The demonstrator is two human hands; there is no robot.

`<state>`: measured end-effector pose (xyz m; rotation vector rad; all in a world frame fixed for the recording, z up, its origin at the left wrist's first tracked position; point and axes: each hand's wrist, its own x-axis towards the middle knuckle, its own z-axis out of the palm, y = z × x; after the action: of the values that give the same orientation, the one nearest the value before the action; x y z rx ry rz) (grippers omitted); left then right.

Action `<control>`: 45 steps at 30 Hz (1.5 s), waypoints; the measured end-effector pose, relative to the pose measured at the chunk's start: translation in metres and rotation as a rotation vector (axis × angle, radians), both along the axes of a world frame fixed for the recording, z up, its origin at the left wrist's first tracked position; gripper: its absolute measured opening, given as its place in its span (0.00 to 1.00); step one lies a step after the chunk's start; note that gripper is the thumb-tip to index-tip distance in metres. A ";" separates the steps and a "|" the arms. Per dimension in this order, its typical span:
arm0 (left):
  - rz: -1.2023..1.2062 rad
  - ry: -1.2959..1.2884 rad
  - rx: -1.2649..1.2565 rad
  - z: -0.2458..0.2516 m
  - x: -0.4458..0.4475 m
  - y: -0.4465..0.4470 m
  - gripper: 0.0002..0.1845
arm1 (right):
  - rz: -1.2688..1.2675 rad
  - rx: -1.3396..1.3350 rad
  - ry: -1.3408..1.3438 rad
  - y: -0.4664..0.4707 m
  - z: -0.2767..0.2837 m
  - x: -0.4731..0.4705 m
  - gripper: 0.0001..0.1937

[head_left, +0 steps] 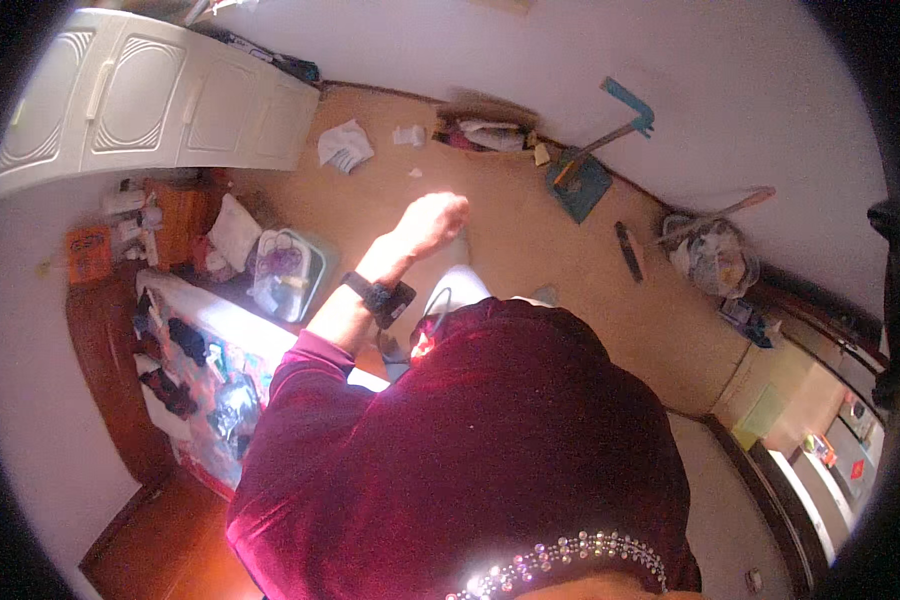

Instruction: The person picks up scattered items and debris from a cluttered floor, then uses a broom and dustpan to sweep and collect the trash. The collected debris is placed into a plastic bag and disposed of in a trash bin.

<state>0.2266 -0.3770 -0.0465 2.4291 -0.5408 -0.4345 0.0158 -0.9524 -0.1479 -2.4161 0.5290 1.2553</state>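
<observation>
My left hand (436,217) is raised in front of me over the tan floor, its fingers curled. Whether it holds anything is hard to tell in the glare. A black strap with a small dark device (391,304) sits around that wrist. My right hand is out of view, hidden by my dark red velvet top. Beyond the left hand lie a crumpled white paper or cloth (346,146), a small white item (409,136) and a white scrap (415,172). To the left stands a light plastic tub (289,274) with purple and pale things in it.
White cabinets (146,90) line the upper left. A teal dustpan (579,184) leans by the wall, with a bag-lined bin (716,259) further right and a dark long object (629,252) between them. A cluttered bed or table (217,397) is at left.
</observation>
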 end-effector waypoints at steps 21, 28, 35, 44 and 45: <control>0.092 0.361 0.177 -0.072 -0.061 0.096 0.16 | -0.287 -0.129 0.165 -0.033 0.017 -0.029 0.13; 0.353 0.426 0.210 -0.109 -0.059 0.202 0.10 | 0.386 -0.011 -0.183 0.096 0.021 0.120 0.14; 0.489 0.389 0.251 -0.131 -0.040 0.259 0.09 | 0.484 0.256 -0.226 0.195 -0.059 0.226 0.10; 0.699 0.554 0.151 -0.406 0.021 0.381 0.23 | 0.174 0.221 -0.220 0.318 -0.131 0.296 0.08; 0.546 0.458 0.348 -0.437 0.031 0.392 0.24 | 0.203 0.218 -0.253 0.339 -0.135 0.293 0.08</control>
<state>0.2574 0.0155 -0.4840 2.5376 0.4192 -0.8599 0.3088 -0.6138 -0.2830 -2.4357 0.0718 0.9997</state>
